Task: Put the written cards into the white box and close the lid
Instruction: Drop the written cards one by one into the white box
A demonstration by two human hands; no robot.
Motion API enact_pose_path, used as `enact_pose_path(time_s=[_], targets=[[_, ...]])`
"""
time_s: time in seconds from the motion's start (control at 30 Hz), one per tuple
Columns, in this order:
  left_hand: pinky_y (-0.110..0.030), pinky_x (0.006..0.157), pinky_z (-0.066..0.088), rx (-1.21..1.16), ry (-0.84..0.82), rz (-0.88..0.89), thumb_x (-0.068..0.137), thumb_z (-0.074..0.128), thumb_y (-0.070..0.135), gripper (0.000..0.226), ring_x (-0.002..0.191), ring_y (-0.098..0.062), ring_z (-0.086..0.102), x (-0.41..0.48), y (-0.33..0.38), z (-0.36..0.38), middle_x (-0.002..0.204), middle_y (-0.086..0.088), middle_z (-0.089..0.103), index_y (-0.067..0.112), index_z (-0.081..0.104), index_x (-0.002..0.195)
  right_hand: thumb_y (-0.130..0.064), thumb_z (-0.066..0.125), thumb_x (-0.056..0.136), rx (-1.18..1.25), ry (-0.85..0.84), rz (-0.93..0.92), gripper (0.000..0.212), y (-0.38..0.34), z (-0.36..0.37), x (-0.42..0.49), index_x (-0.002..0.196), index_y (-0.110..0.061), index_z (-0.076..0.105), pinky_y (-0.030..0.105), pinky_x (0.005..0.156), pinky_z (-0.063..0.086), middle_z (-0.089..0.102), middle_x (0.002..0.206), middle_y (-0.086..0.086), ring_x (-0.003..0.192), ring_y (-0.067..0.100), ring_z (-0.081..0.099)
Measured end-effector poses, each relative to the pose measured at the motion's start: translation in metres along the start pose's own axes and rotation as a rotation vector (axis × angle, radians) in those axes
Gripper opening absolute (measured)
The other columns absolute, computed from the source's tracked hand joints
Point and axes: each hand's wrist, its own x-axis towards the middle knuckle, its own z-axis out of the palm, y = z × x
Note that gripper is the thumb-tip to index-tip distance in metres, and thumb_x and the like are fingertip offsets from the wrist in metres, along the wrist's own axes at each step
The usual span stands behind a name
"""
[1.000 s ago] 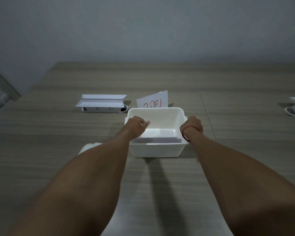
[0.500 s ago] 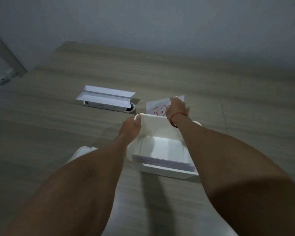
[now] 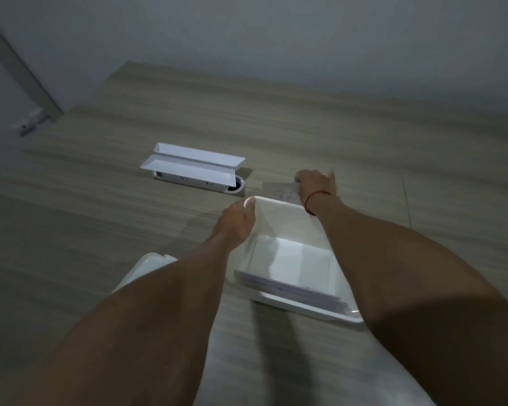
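Left hand (image 3: 236,219) is clamped on the white box (image 3: 294,259) at its far-left corner, thumb hooked over the rim, remaining fingers down the outer wall. Right hand (image 3: 316,184) is past the box's far rim at roughly 1 o'clock from box centre, fingers curled down onto a written card (image 3: 280,193); frame is blurred there, so cannot tell whether it's a closed pinch or just contact. That card sits just behind the far wall of the box, red writing faintly visible, lower edge hidden by the rim. Red string band (image 3: 316,199) on the right wrist. Box is open, sitting on the wood-grain surface (image 3: 100,224) around frame centre, skewed a bit relative to the view. Inside it a stack of cards (image 3: 294,293) leans against the near wall at 6 o'clock; rest of the floor is bare white. Lid (image 3: 147,266) lies at about 8 o'clock from the box, mostly covered by the left forearm, only a rounded white corner showing. Long white open case (image 3: 192,168) at 11 o'clock, well apart from the box, next to a round cable grommet (image 3: 238,186). Grey wall behind the far edge.
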Motion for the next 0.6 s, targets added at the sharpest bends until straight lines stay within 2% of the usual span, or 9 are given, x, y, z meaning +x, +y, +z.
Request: enact_pose_path(time_s=[0.1, 0.17, 0.23, 0.33, 0.43, 0.6], targets=[[-0.042, 0.099, 0.047, 0.052, -0.002, -0.045, 0.098, 0.023, 0.048, 0.057, 0.114, -0.036, 0.059, -0.004, 0.005, -0.001, 0.121, -0.016, 0.065, 0.011, 0.062, 0.117, -0.013, 0.045, 0.096, 0.099, 0.017, -0.03, 0.033, 0.001, -0.014, -0.014, 0.124, -0.021, 0.059, 0.038, 0.105, 0.038, 0.059, 0.131, 0.013, 0.122, 0.031, 0.056], [-0.043, 0.1, 0.046, 0.068, -0.02, -0.096, 0.099, 0.022, 0.048, 0.059, 0.117, -0.036, 0.057, -0.007, 0.009, -0.002, 0.126, -0.017, 0.062, 0.009, 0.058, 0.123, -0.014, 0.046, 0.096, 0.137, 0.049, -0.064, 0.033, 0.003, -0.026, -0.026, 0.126, -0.021, 0.058, 0.036, 0.099, 0.042, 0.06, 0.131, 0.014, 0.121, 0.033, 0.056], [-0.043, 0.099, 0.045, 0.049, -0.031, -0.14, 0.1, 0.022, 0.046, 0.058, 0.119, -0.037, 0.056, -0.012, 0.015, -0.006, 0.128, -0.02, 0.059, 0.005, 0.054, 0.126, -0.012, 0.045, 0.095, 0.15, 0.103, -0.086, 0.036, 0.004, -0.041, -0.036, 0.127, -0.022, 0.057, 0.037, 0.098, 0.043, 0.06, 0.13, 0.014, 0.121, 0.033, 0.056], [-0.042, 0.093, 0.046, 0.016, -0.01, -0.111, 0.101, 0.018, 0.039, 0.058, 0.113, -0.039, 0.059, -0.028, 0.021, -0.01, 0.121, -0.024, 0.062, 0.0, 0.057, 0.12, -0.01, 0.04, 0.096, 0.186, 0.245, -0.073, 0.044, 0.005, -0.07, -0.048, 0.134, -0.028, 0.052, 0.039, 0.102, 0.038, 0.059, 0.131, 0.015, 0.124, 0.034, 0.052], [-0.04, 0.091, 0.046, 0.02, -0.007, -0.133, 0.101, 0.024, 0.028, 0.047, 0.113, -0.037, 0.059, -0.048, 0.025, -0.014, 0.123, -0.021, 0.061, 0.001, 0.055, 0.124, -0.006, 0.039, 0.095, 0.192, 0.359, -0.048, 0.048, 0.008, -0.092, -0.065, 0.134, -0.031, 0.052, 0.039, 0.102, 0.034, 0.059, 0.13, 0.013, 0.124, 0.033, 0.05], [-0.037, 0.088, 0.046, 0.024, -0.015, -0.213, 0.094, 0.038, 0.005, 0.038, 0.118, -0.038, 0.056, -0.069, 0.03, -0.023, 0.129, -0.022, 0.057, -0.003, 0.049, 0.13, -0.017, 0.04, 0.099, 0.277, 0.371, -0.03, 0.038, 0.012, -0.107, -0.093, 0.13, -0.031, 0.057, 0.038, 0.104, 0.031, 0.061, 0.133, 0.006, 0.126, 0.029, 0.05]])
